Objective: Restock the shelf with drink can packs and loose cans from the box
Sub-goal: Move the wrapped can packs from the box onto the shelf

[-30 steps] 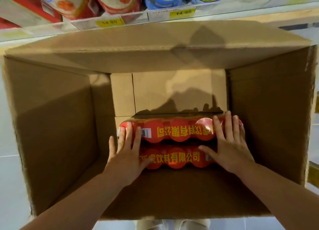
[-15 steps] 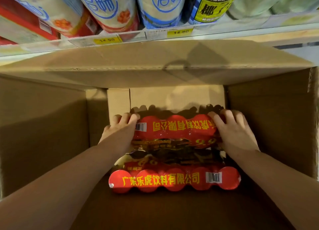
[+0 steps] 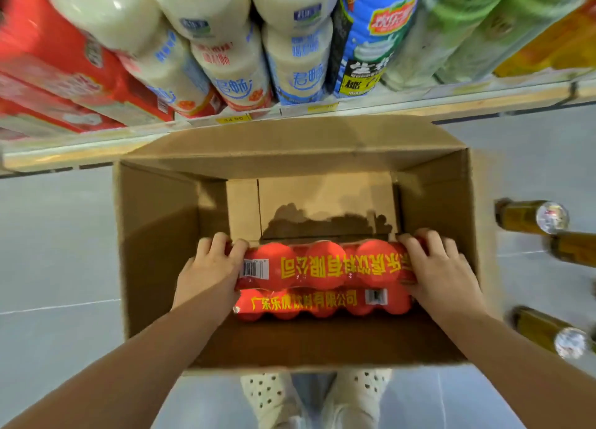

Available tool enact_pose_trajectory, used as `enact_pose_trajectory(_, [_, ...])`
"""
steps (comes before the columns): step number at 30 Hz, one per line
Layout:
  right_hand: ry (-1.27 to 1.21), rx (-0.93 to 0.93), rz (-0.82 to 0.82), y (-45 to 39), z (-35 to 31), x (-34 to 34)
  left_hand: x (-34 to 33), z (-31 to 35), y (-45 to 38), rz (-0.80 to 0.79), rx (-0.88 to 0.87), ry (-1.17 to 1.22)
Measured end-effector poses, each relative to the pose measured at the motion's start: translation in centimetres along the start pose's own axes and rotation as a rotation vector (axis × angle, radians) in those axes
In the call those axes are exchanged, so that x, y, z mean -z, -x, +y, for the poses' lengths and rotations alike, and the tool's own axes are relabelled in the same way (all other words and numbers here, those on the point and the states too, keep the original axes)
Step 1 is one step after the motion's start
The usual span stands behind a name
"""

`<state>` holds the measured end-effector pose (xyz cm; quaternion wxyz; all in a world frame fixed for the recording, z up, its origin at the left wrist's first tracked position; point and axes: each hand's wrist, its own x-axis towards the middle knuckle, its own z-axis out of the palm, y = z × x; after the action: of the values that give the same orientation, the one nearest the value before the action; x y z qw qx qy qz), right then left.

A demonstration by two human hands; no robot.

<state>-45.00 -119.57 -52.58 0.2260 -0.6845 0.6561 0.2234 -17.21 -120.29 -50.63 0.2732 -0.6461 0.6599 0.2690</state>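
An open cardboard box [image 3: 154, 251] stands on the floor below the shelf. Inside it, a red shrink-wrapped can pack [image 3: 325, 264] with yellow lettering is held up above a second red can pack [image 3: 322, 304] that lies on the box bottom. My left hand [image 3: 209, 270] grips the upper pack's left end, fingers curled over its far edge. At the pack's right end, my right hand [image 3: 438, 270] holds it the same way.
The shelf edge [image 3: 290, 112] with yellow price tags runs across above the box, stocked with white milk bottles [image 3: 293, 58], a red carton [image 3: 64, 74] and green bottles [image 3: 451, 25]. Loose gold-brown cans [image 3: 532, 217] lie on the grey floor right of the box. My feet are below the box.
My hands went from resting flat on the packs to gripping the upper pack's ends and lifting it off the lower one. The camera has pulled back and tilted up, showing more of the shelf.
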Motion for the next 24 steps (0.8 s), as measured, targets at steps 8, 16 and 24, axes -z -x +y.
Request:
enact_pose_trajectory(8, [-0.085, 0.065, -0.007, 11.7, 0.1, 14.1, 11.8, 0.1, 14.6, -0.038, 0.024, 0.0])
enact_pose_trajectory(16, [-0.095, 0.192, 0.075, 24.6, 1.3, 31.3, 26.1, 0.0, 30.2, 0.075, -0.006, 0.03])
enact_pose_trajectory(24, [0.227, 0.436, 0.547, 32.6, 2.6, 45.5, 37.7, -0.9, 42.0, 0.454, -0.118, 0.027])
